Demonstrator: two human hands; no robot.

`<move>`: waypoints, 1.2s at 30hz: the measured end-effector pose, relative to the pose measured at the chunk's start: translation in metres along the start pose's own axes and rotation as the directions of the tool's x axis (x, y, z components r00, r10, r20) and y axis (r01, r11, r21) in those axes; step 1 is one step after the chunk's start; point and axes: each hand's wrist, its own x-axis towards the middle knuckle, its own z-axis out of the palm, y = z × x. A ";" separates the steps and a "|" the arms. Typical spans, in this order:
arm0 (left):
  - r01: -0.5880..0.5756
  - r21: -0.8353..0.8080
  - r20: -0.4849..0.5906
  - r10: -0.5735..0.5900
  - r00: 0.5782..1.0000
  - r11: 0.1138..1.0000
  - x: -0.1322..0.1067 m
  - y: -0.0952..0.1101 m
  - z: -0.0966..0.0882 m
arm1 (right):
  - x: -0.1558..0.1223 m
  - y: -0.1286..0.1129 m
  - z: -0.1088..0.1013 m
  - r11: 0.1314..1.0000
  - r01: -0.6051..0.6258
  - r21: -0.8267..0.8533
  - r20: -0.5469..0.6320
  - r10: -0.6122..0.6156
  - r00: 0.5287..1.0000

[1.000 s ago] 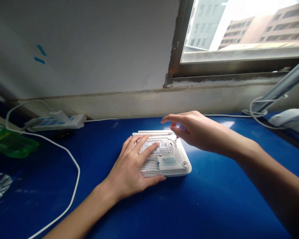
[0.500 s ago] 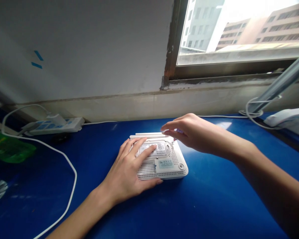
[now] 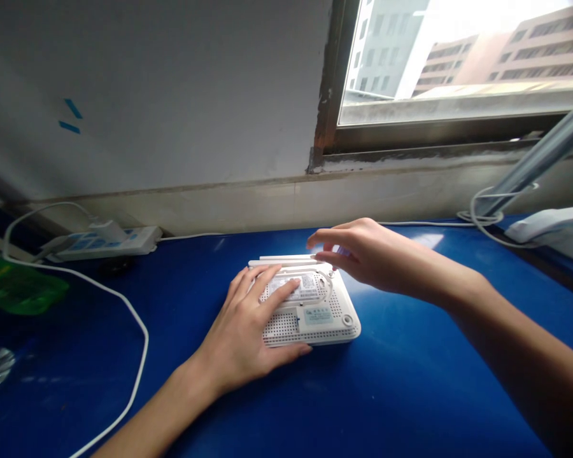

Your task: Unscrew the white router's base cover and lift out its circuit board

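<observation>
A white router (image 3: 340, 304) lies bottom side up on the blue table, showing vent holes, labels and a round foot. Its folded antennas (image 3: 286, 258) run along the far edge. My left hand (image 3: 248, 324) grips the router's left part, thumb along the near edge and spread fingers over the underside. Above the far right corner, my right hand (image 3: 351, 249) is bent down with its fingers curled together. A small pale purple, see-through piece shows between these fingers; most of it is hidden, and its kind is unclear.
A power strip (image 3: 141, 239) with a plugged-in white cable (image 3: 141, 356) is at the back left. A green bottle (image 3: 28, 289) lies at the left edge. To the right are a slanted metal pole (image 3: 539, 156) wrapped with cord and a white device (image 3: 558, 229). Wall and window stand behind.
My right hand's fingers have shifted very slightly at the router's far right corner. My left hand and the router keep their places.
</observation>
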 end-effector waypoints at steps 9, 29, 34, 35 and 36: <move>-0.003 0.012 0.016 0.003 1.000 1.000 0.000 0.000 0.000 | -0.002 -0.006 -0.006 0.999 -0.009 -0.048 0.023 0.010 1.000; -0.013 0.038 0.012 0.013 1.000 0.999 -0.002 -0.002 0.002 | -0.004 0.005 0.000 0.998 0.057 -0.038 -0.061 -0.059 0.996; -0.018 0.047 0.017 0.018 1.000 0.999 -0.002 -0.001 0.002 | -0.005 -0.001 -0.003 0.995 0.072 -0.065 -0.042 -0.075 0.996; -0.018 0.049 0.020 0.017 1.000 0.999 -0.001 -0.001 0.001 | -0.004 -0.001 -0.003 0.996 0.052 -0.072 -0.039 -0.055 0.998; -0.018 0.051 0.024 0.017 1.000 0.999 -0.001 -0.001 0.001 | -0.003 -0.001 -0.003 0.997 0.030 -0.072 -0.040 -0.033 0.999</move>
